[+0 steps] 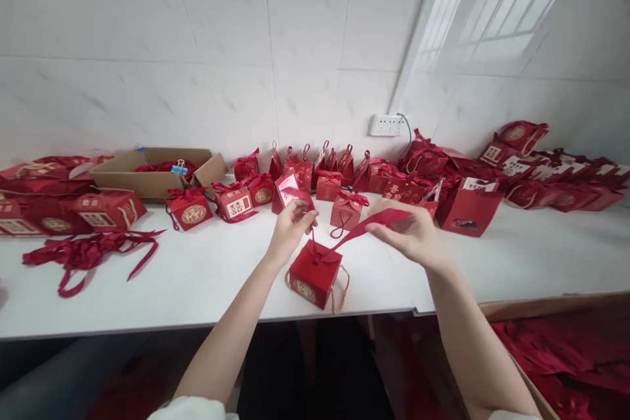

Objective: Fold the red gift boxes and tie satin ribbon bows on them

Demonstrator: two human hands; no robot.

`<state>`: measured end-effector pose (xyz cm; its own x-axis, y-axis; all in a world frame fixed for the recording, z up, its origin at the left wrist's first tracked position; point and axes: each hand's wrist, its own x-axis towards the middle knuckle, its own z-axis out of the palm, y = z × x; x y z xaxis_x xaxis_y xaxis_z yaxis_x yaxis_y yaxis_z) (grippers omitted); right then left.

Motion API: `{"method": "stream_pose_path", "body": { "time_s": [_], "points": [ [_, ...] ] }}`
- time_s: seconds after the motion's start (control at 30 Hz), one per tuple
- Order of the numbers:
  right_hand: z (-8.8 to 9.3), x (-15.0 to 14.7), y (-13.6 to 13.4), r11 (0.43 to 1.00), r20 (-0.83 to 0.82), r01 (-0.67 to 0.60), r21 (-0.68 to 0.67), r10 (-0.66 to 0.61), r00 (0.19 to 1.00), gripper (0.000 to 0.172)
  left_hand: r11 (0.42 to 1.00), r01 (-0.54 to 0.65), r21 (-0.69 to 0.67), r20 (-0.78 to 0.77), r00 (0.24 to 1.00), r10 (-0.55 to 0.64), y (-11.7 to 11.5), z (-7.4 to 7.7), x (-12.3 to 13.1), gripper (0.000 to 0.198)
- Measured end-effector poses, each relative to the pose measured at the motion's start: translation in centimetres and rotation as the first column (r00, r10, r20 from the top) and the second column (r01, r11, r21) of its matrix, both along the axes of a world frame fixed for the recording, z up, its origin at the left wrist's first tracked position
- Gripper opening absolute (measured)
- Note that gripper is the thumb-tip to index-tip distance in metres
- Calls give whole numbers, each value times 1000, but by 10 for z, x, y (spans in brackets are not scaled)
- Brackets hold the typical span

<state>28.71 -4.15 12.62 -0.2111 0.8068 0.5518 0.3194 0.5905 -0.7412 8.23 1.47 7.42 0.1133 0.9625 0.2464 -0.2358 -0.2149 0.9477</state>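
A small red gift box (315,273) with a gold emblem and twisted cord handles rests near the table's front edge. From the top of it rises a red ribbon (364,226), pulled out to both sides. My left hand (291,226) pinches one end of the ribbon just above the box. Farther right, my right hand (406,233) grips the other length between thumb and fingers. Just behind the box stands a finished-looking small red box (347,211) with a bow on top.
Loose red ribbons (88,252) lie on the white table (197,289) at left. An open cardboard box (142,180) sits at the back left. Many red gift boxes line the wall, with a red bag (470,210) at right. Below right, a carton (556,354) holds red material.
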Motion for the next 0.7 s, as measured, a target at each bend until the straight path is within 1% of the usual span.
{"method": "stream_pose_path", "body": {
  "time_s": [0.03, 0.07, 0.17, 0.33, 0.47, 0.57, 0.63, 0.7],
  "points": [
    [6, -7, 4, 998, 25, -60, 14, 59, 998, 18, 999, 31, 12, -7, 999, -31, 5, 6, 3, 30],
    [10, -13, 9, 996, 39, -89, 17, 89, 995, 18, 998, 63, 22, -10, 998, -63, 9, 11, 5, 34],
    [15, -27, 28, 997, 14, -70, -22, 70, 997, 21, 992, 107, 59, -13, 994, -106, 16, 22, 8, 41],
    [13, -38, 54, 997, -93, -15, -69, 9, 996, 24, 990, 66, 127, -62, 996, -59, 16, 29, 3, 31],
    [11, -43, 62, 996, -133, -42, -76, 32, 991, 22, 977, 27, 214, -94, 996, -7, 9, 34, -1, 23],
    [15, -42, 53, 997, -91, -35, -68, 29, 995, 21, 962, 10, 272, -127, 992, 25, 4, 36, -7, 15],
    [19, -40, 35, 999, -1, -3, -39, 3, 1000, 19, 957, -33, 290, -102, 993, 65, 5, 35, -17, 14],
    [22, -38, 9, 1000, 143, -7, 9, 6, 990, 14, 951, -121, 286, -61, 988, 144, 11, 30, -32, 15]
  ]
}}
